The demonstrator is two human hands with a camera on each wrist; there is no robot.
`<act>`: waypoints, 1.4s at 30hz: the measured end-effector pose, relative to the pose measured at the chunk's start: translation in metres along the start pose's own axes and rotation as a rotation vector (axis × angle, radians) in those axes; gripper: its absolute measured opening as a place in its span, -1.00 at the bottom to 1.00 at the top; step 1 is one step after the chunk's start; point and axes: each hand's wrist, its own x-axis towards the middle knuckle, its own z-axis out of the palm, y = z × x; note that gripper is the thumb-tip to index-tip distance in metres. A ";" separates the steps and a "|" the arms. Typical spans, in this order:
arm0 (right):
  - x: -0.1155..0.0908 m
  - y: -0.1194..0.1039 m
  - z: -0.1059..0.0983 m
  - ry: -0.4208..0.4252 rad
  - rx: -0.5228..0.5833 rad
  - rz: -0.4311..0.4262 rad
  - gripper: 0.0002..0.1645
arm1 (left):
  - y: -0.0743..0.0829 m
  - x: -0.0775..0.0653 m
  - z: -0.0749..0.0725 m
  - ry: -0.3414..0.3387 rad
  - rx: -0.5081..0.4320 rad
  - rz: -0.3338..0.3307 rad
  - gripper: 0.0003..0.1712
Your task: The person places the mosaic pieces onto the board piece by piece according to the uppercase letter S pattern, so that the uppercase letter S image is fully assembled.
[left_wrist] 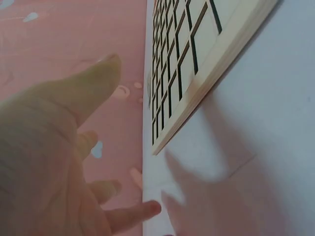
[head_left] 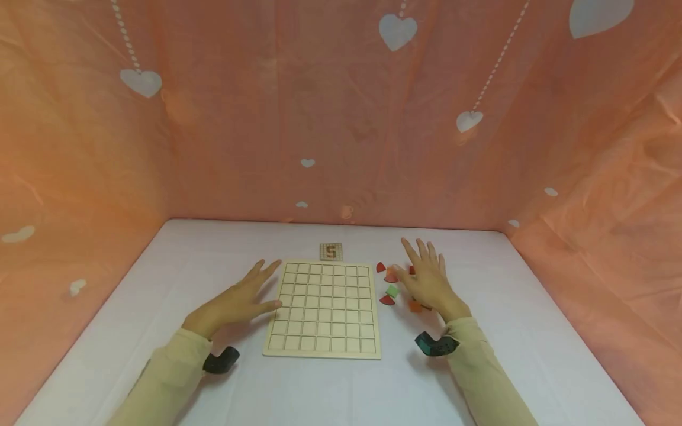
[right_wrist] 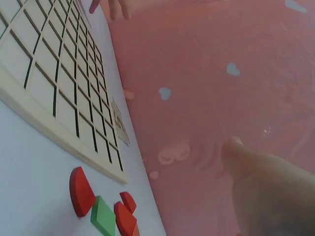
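Note:
A light wooden board [head_left: 324, 309] with a grid of square recesses lies flat on the table. Along its left edge hovers my left hand [head_left: 234, 303], fingers spread and holding nothing; in the left wrist view the board's rim [left_wrist: 216, 69] is apart from the thumb. To the right of the board, my right hand [head_left: 428, 287] is held above several small coloured pieces, its fingers spread and nothing in its grasp. Among those pieces are a green square [right_wrist: 103, 216] and red quarter-round pieces [right_wrist: 81, 191]. Part of the group, including an orange piece [head_left: 415, 306], is partly hidden under the right hand.
A small card [head_left: 331, 252] with a brown figure like a 5 on a grid lies just behind the board. White cloth covers the table [head_left: 298, 390]. Pink curtains [head_left: 277, 118] with white hearts enclose the back and sides.

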 end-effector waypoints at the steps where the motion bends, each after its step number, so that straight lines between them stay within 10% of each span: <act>1: 0.000 0.002 0.000 0.000 0.006 0.004 -0.09 | -0.001 0.000 0.001 -0.009 -0.017 0.004 0.06; 14: 0.002 0.035 0.013 0.056 0.079 -0.054 -0.35 | -0.007 0.008 0.014 -0.018 0.021 0.076 -0.12; 42: 0.015 0.056 0.025 0.027 0.126 0.200 -0.46 | 0.000 0.009 0.014 -0.049 0.105 0.031 -0.25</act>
